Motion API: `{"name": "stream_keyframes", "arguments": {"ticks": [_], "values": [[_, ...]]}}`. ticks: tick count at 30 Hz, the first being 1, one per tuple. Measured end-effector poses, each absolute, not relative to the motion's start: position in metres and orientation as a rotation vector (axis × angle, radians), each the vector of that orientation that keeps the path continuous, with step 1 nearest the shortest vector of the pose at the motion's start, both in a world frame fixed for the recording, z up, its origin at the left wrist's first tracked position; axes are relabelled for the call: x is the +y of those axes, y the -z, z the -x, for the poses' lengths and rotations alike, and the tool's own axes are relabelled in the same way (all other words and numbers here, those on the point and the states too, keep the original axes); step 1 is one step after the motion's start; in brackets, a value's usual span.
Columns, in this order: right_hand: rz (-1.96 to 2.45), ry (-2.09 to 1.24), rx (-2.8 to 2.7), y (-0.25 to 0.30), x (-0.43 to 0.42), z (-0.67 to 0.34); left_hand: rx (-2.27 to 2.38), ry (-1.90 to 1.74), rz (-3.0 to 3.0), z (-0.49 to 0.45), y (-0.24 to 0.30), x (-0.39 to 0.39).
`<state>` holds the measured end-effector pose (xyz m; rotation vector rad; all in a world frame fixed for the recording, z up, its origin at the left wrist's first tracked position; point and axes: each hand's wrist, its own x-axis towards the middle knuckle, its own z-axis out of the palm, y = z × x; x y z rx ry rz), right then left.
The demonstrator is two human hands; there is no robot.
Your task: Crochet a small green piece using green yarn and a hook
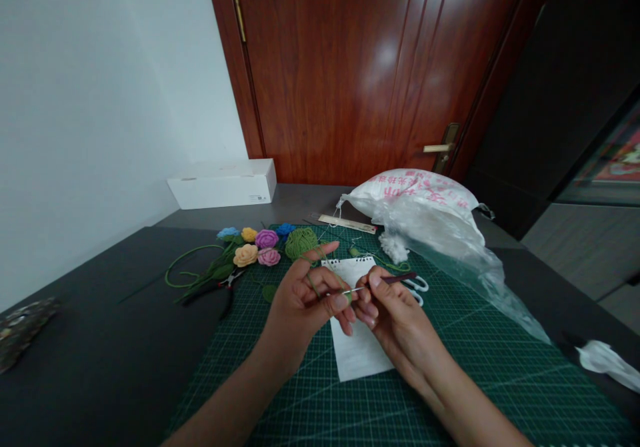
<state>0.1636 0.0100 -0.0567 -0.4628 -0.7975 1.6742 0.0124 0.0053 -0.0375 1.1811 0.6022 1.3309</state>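
My left hand (310, 297) is closed, pinching a small piece of green crochet work with green yarn (314, 280) looped over its fingers. My right hand (387, 303) grips a crochet hook (385, 281) with a dark red handle; its metal tip reaches the green piece at my left fingertips. Both hands hover above a white notepad (357, 340) on a green cutting mat (450, 367). The yarn runs back to a green yarn ball (301, 241).
Crocheted flowers (257, 247) in several colours, green wire stems and pliers (227, 283) lie at the mat's left. White-handled scissors (417, 285), a ruler (347, 223), a stuffing-filled plastic bag (425, 213) and a white box (225, 183) sit behind. A wooden door stands beyond.
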Motion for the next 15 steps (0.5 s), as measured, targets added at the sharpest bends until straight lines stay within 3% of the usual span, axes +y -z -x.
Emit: {"name": "stream_keyframes", "arguments": {"ticks": [15], "values": [[0.451, -1.647, -0.755, 0.0572, 0.0081, -0.1606, 0.624, -1.446, -1.322, -0.0096, 0.0329, 0.0024]]}}
